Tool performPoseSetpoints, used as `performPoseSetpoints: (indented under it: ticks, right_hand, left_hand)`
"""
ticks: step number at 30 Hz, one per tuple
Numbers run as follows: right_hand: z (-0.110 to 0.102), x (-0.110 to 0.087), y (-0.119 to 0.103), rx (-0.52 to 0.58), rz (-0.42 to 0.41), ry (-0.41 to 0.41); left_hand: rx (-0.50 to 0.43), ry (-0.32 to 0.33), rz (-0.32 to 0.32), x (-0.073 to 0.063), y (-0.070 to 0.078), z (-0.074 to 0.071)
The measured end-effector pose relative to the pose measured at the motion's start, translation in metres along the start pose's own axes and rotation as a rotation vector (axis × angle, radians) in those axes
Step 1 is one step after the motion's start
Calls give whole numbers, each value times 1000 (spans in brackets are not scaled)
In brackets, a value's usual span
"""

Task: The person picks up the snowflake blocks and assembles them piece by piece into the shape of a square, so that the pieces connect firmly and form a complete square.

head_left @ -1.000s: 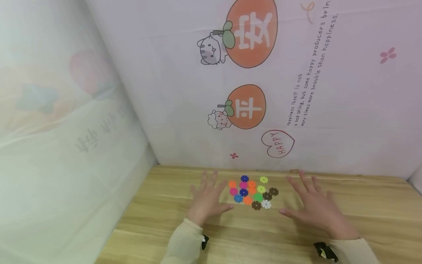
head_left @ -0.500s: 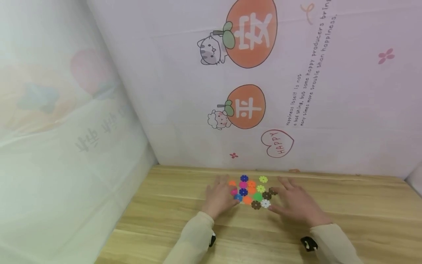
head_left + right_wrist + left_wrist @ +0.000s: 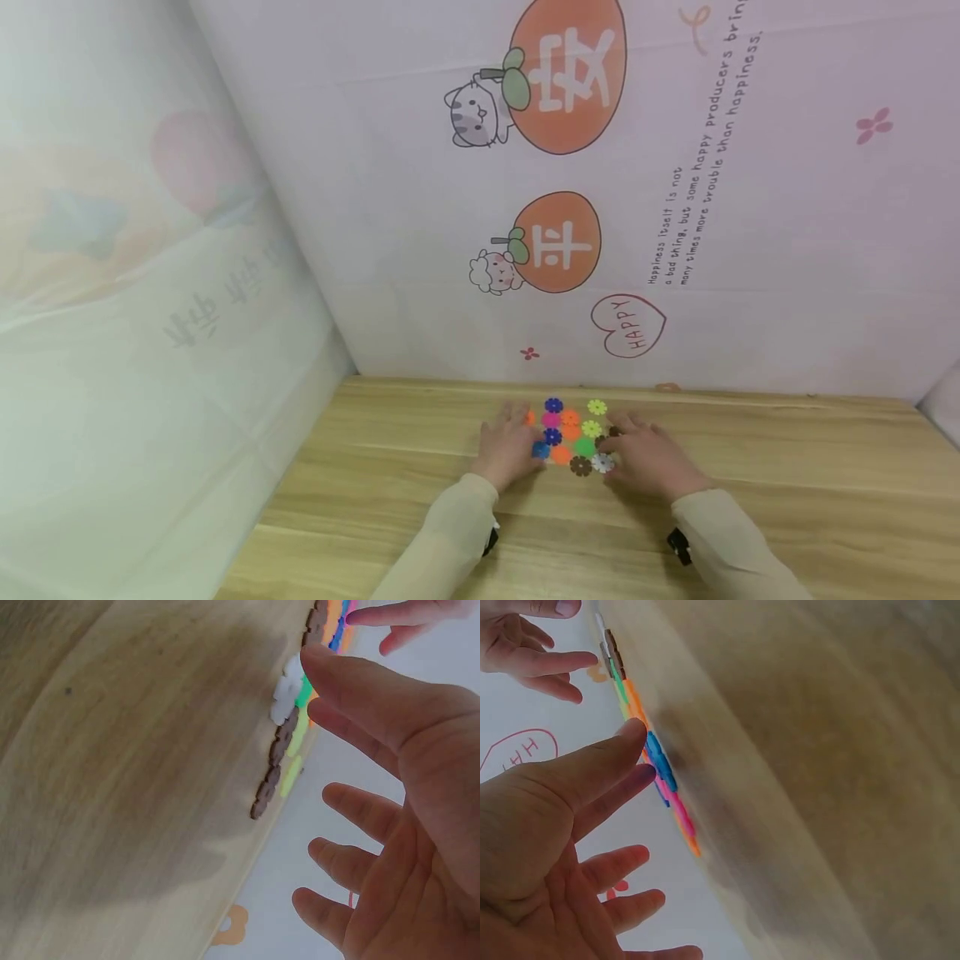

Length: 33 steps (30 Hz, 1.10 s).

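Note:
Several flower-shaped plastic discs lie flat in a loose group on the wooden table, among them a green disc (image 3: 585, 447), a white disc (image 3: 602, 463) and a brown disc (image 3: 581, 466). At the group's left edge is my left hand (image 3: 507, 447), thumb and index finger by a blue disc (image 3: 660, 761); whether they touch it I cannot tell. My right hand (image 3: 648, 454) is over the right edge, its thumb near the white disc (image 3: 286, 691). Its other fingers spread loosely in the right wrist view. Both hands partly cover the outer discs in the head view.
The wooden table (image 3: 360, 467) meets a printed white cloth wall (image 3: 420, 325) just behind the discs. Another pale cloth (image 3: 247, 400) hangs along the left side. A black wrist camera (image 3: 678, 546) shows under the right sleeve.
Both hands have come inward from either side, lower and closer to the discs, and their spread fingers have drawn in. The discs look unmoved.

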State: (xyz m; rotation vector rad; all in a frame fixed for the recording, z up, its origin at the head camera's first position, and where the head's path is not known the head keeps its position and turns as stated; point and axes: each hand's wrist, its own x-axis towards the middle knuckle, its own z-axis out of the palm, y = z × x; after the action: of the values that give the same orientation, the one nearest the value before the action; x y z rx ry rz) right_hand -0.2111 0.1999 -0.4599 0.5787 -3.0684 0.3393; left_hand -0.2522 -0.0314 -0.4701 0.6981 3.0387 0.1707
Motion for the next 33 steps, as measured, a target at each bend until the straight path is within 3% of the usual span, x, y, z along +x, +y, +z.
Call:
performPoseSetpoints:
  ticks: [23, 33]
  right_hand:
    - [12, 6, -1, -40, -6, 29]
    - [13, 9, -1, -10, -3, 37]
  left_hand:
    - [-43, 16, -22, 5, -1, 5]
    - [2, 84, 14, 5, 1, 5]
